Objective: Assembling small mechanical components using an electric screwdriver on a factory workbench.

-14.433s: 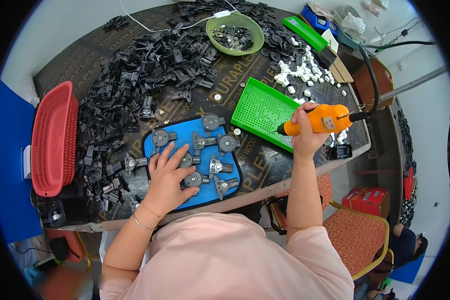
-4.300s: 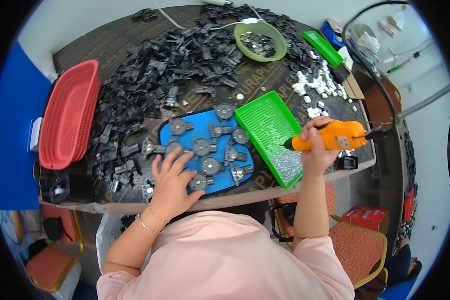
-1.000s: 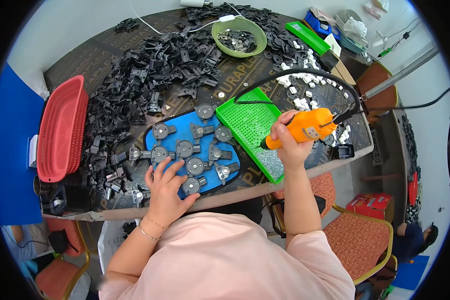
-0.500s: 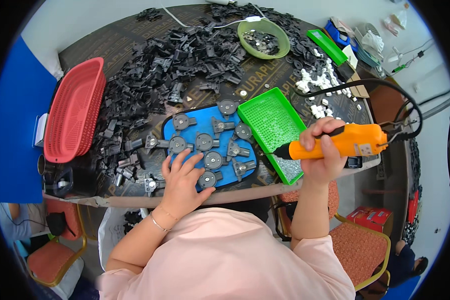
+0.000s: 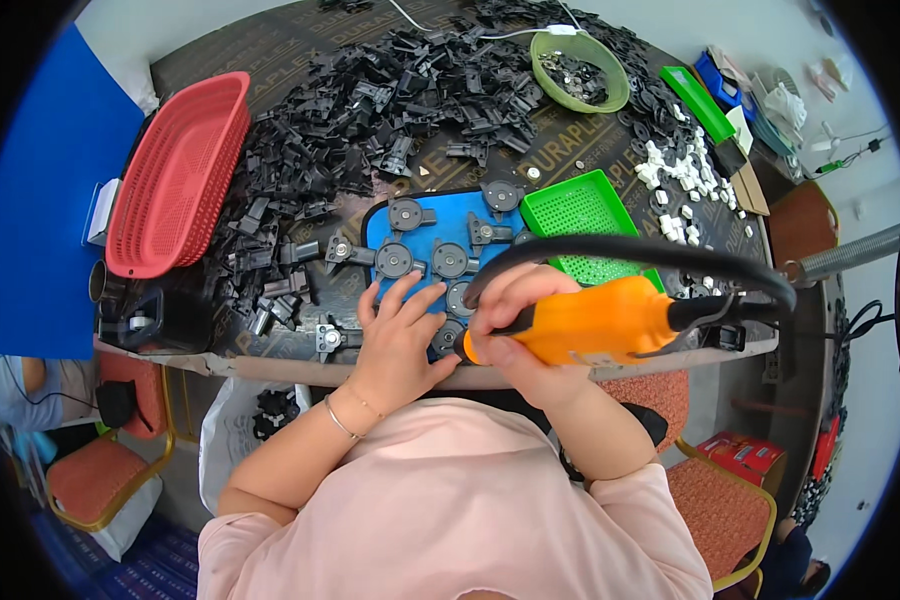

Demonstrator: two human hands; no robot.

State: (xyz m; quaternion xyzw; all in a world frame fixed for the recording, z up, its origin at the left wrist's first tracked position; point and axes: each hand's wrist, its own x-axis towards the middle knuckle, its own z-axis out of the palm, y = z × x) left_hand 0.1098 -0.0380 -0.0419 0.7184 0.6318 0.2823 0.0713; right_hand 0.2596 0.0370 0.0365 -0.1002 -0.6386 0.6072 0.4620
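Note:
My right hand (image 5: 540,375) is wrapped round an orange electric screwdriver (image 5: 605,322), which lies over the near right part of a blue tray (image 5: 452,208). The driver's tip is close to a black plastic part (image 5: 447,337) with a round disc; whether they touch is hidden. With fingers spread, my left hand (image 5: 395,342) rests on the tray's near left side, fingertips beside the discs. Several similar parts sit on the tray, such as a disc-topped one (image 5: 406,214) at the far left. My right hand and the screwdriver cover the tray's right end.
Left of a heap of black plastic parts (image 5: 370,110) stands a red basket (image 5: 175,175). A green basket (image 5: 575,205) is right of the tray, partly behind the driver's black cable (image 5: 630,248). White pieces (image 5: 675,180) and a bowl of small metal parts (image 5: 622,85) lie farther back.
My right hand has brought the screwdriver left and down, from the green basket to the blue tray. My left hand stays spread at the tray. The whole view has shifted somewhat.

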